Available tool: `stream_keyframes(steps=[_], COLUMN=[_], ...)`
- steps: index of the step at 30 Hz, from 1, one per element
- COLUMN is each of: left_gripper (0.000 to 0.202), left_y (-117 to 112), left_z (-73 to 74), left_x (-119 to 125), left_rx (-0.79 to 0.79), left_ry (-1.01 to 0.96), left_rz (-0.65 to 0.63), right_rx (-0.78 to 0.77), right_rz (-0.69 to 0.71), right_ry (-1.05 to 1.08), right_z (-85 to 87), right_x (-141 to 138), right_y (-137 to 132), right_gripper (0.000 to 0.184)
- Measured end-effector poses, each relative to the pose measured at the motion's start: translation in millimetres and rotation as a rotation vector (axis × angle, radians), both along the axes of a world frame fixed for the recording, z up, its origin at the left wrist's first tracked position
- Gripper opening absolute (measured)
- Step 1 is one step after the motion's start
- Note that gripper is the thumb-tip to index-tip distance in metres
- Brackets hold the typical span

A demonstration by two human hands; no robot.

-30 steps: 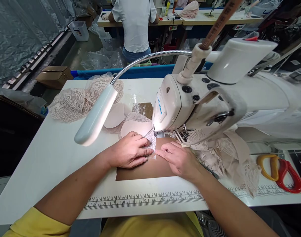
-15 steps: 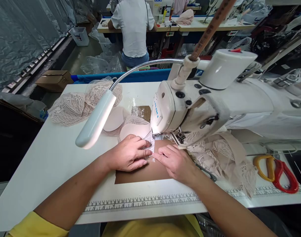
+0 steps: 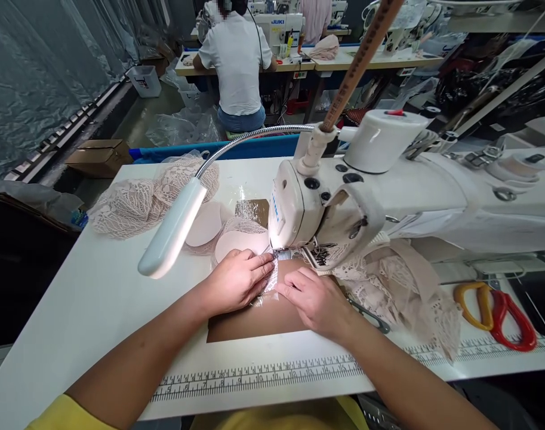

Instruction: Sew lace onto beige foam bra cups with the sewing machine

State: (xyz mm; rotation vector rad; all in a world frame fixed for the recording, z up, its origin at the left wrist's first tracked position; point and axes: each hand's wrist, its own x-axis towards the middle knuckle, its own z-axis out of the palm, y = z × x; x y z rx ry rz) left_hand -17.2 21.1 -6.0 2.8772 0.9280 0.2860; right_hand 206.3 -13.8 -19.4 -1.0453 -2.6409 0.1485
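A white sewing machine (image 3: 294, 206) stands over a pale pink lace piece with a smooth cup (image 3: 240, 242). My left hand (image 3: 240, 279) lies on the lace, its fingers stretched flat with their tips close beside the presser foot. A narrow lace edge (image 3: 271, 280) shows between my hands. At its right side, my right hand (image 3: 314, 297) is closed, with fingers curled and thumb and forefinger at the lace; exactly what is pinched is partly hidden. Under both hands is a brown sheet (image 3: 258, 322) on the white table. The needle tip is too small to make out.
A lamp (image 3: 171, 230) on a bendy arm hangs left of the machine. Lace pieces (image 3: 129, 206) lie at the back left, more lace (image 3: 397, 280) at right. Red and yellow scissors handles (image 3: 514, 319) lie far right. A ruler strip (image 3: 254, 382) runs along the front edge. Ahead sits a person (image 3: 239, 65).
My left fingers have moved up toward the presser foot, and more of the lace edge shows between my hands. My right hand stays almost in place. The camera view has shifted slightly.
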Motion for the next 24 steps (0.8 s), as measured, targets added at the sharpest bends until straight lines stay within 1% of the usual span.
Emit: stream_keyframes(steps=[3, 7, 10, 13, 18, 24], left_gripper=[0.038, 0.038, 0.038, 0.036, 0.036, 0.041], left_y=[0.7, 3.4, 5.4, 7.2, 11.0, 12.5], left_z=[-0.5, -1.1, -0.6, -1.3, -3.9, 2.8], left_x=[1.1, 2.8, 2.4, 0.4, -1.6, 0.9], left_rx=[0.003, 0.010, 0.011, 0.010, -0.006, -0.042], left_ry=[0.001, -0.010, -0.023, -0.038, -0.043, -0.019], left_rz=[0.002, 0.019, 0.016, 0.002, -0.001, 0.058], right_rx=[0.015, 0.044, 0.068, 0.086, 0.072, 0.041], right_rz=[-0.007, -0.029, -0.073, -0.149, -0.255, -0.288], right_ry=[0.003, 0.001, -0.022, -0.053, -0.122, -0.133], right_z=[-1.8, 0.4, 2.3, 2.1, -0.8, -9.7], right_x=[0.2, -1.8, -4.6, -7.1, -8.8, -3.9], right_y=[0.4, 3.4, 6.4, 8.6, 9.2, 6.2], right_gripper=[0.032, 0.035, 0.036, 0.039, 0.046, 0.046])
